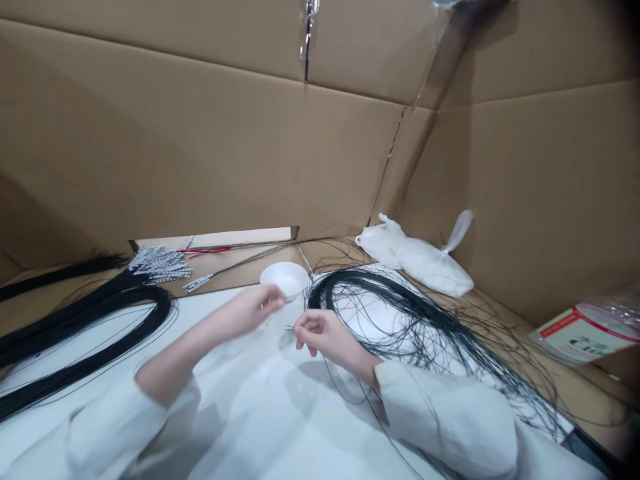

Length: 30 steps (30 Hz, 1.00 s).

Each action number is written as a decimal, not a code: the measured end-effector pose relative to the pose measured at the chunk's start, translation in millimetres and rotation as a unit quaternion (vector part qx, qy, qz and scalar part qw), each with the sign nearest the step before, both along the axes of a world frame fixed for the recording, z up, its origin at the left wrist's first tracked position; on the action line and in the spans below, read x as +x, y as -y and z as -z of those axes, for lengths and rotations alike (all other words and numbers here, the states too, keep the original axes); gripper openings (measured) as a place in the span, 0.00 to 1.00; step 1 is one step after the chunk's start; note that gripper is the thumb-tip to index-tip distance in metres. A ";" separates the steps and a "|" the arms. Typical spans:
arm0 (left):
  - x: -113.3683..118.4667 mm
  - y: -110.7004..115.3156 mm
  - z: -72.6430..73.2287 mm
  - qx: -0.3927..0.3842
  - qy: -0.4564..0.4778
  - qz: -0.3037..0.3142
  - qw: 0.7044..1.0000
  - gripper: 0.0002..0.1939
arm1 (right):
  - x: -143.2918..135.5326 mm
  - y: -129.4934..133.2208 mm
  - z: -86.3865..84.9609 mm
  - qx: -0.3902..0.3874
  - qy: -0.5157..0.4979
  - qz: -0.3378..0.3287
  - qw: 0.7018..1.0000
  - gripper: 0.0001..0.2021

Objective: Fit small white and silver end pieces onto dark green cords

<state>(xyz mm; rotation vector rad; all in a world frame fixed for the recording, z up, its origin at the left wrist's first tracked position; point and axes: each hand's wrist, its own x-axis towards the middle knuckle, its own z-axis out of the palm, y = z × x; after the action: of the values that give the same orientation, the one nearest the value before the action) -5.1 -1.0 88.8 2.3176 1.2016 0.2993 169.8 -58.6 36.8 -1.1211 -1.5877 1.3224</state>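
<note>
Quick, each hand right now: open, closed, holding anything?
Left hand: blurred beside the white bowl; can't tell if open or closed.
Right hand: closed, fingertips pinching a thin dark wire.

This looks like a workshop or small assembly spot. Tall cardboard walls (200, 147) close in a white work surface (250, 420). Thick bundles of black wire (75, 320) lie at the left, some with white tips (163, 264), and a looser dark bundle (440, 313) spreads at the right. A white bowl (284, 280) and a tied plastic bag (420, 260) sit near the back.
</note>
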 end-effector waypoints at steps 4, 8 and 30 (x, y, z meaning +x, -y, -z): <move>18.3 -68.0 1.2 -0.008 -0.038 0.022 0.999 0.19 | -2.2 -3.9 17.7 -0.044 -0.014 0.011 0.999 0.07; 36.2 -105.1 21.3 -0.054 -0.115 0.097 0.987 0.25 | -7.3 -4.2 29.6 -0.067 -0.011 0.024 0.997 0.06; 38.2 -126.0 38.3 -0.166 -0.097 0.019 0.981 0.11 | -3.8 -7.4 40.7 -0.066 -0.033 -0.001 0.997 0.04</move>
<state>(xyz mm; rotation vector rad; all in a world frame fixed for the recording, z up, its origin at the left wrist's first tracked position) 33.1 125.0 50.5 2.1079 1.1922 -0.1382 166.0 -51.3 -3.9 -1.1423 -1.4717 1.4686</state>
